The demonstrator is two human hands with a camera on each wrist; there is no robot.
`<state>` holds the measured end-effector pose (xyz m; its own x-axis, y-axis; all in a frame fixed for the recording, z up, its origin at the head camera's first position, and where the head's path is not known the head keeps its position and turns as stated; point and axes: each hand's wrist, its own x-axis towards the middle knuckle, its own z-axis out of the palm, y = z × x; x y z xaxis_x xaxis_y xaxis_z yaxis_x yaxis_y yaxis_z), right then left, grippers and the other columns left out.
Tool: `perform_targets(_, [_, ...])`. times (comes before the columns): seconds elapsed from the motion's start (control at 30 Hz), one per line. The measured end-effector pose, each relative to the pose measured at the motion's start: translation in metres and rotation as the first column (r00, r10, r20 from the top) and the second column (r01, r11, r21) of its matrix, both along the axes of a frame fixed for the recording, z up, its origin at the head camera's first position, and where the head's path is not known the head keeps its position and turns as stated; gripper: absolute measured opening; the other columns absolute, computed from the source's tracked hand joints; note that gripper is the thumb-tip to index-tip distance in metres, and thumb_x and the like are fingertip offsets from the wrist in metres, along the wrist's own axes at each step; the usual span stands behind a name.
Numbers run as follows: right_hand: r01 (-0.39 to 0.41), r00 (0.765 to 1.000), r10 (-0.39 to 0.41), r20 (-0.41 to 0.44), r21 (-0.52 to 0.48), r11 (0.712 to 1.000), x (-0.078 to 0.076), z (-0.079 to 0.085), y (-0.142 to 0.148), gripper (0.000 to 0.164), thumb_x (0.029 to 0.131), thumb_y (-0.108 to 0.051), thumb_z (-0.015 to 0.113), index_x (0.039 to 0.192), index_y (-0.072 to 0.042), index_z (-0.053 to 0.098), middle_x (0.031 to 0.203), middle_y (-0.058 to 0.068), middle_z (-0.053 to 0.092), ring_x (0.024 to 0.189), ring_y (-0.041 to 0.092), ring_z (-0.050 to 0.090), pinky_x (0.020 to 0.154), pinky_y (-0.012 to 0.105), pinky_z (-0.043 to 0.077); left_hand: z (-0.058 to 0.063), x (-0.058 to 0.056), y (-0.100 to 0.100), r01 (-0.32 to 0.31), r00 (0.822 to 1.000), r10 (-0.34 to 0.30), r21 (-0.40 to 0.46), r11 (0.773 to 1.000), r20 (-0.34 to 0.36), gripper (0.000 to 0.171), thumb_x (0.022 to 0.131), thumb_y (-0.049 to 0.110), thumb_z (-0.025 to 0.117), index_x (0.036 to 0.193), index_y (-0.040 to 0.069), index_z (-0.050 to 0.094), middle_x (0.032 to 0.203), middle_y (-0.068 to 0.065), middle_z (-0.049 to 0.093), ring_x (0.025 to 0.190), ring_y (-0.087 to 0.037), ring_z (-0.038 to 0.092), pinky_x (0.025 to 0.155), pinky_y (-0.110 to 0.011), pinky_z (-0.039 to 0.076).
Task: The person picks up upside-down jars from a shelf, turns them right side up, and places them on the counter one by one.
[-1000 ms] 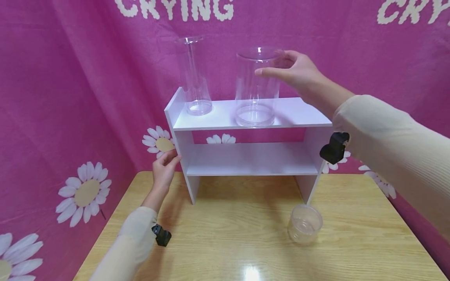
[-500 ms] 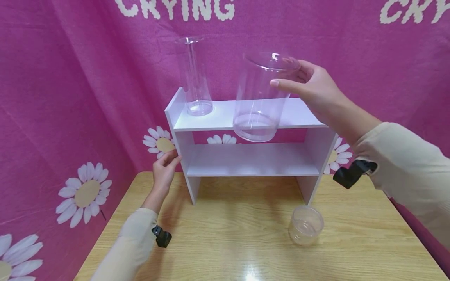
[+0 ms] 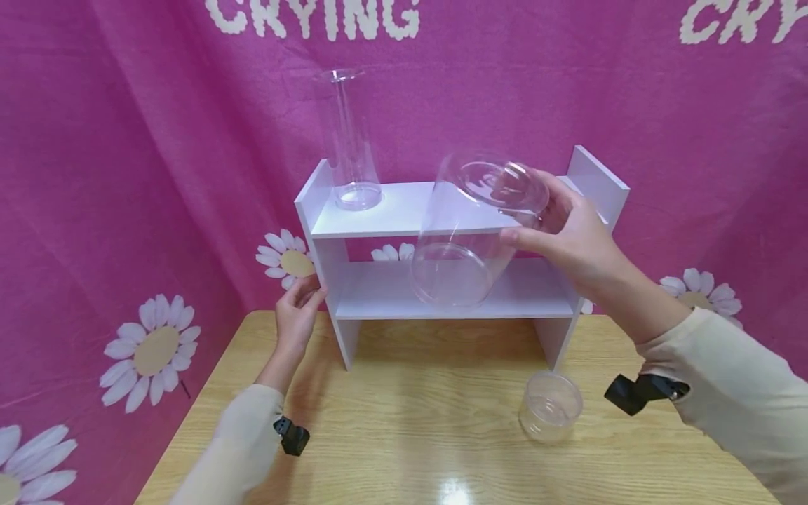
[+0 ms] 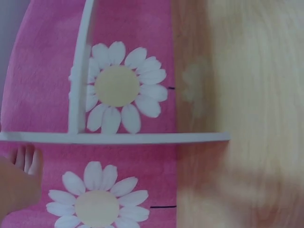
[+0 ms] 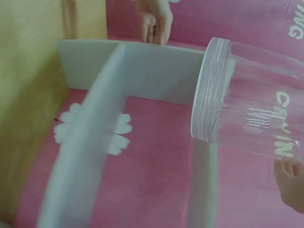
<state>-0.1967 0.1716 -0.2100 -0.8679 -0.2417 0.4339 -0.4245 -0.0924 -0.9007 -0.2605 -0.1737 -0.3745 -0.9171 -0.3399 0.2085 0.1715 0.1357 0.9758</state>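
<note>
In the head view my right hand (image 3: 577, 242) grips a wide clear plastic jar (image 3: 463, 231) near its upper end, thumb on the near side. The jar is tilted, held in the air before the shelf; its ridged lower end shows in the right wrist view, where the jar (image 5: 256, 104) lies across the right side. My left hand (image 3: 298, 315) touches the outer face of the white shelf's (image 3: 391, 224) left side panel, its fingers against the board. A taller, narrower clear jar (image 3: 353, 154) stands upright at the left of the top board.
A short clear plastic container (image 3: 549, 407) stands on the wooden table (image 3: 391, 421), in front of the shelf's right leg. The lower shelf board (image 3: 372, 294) spans between the side panels. A pink cloth (image 3: 189, 140) with white daisies hangs behind and at the left.
My right hand has lifted the wide jar off the top board, bringing it down and nearer while tipping it. The shelf's right side panel has come into view. My left hand stays put.
</note>
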Motion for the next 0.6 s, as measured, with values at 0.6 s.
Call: perform_targets(0.6, [0.014,0.993,0.002,0.114,-0.140,0.990,0.019,-0.145,0.009,0.068,0.079,0.012,0.067,0.136,-0.017,0.043,0.126,-0.014,0.057,0.113,-0.003,0.058,0.094,0.013,0.050,-0.044,0.077,0.035,0.127,0.988,-0.137,-0.122,0.984,-0.076,0.052,0.087,0.007,0.068,0.133,-0.001,0.047,0.133,-0.014,0.056,0.126,-0.024,0.050,0.107,-0.014,0.040])
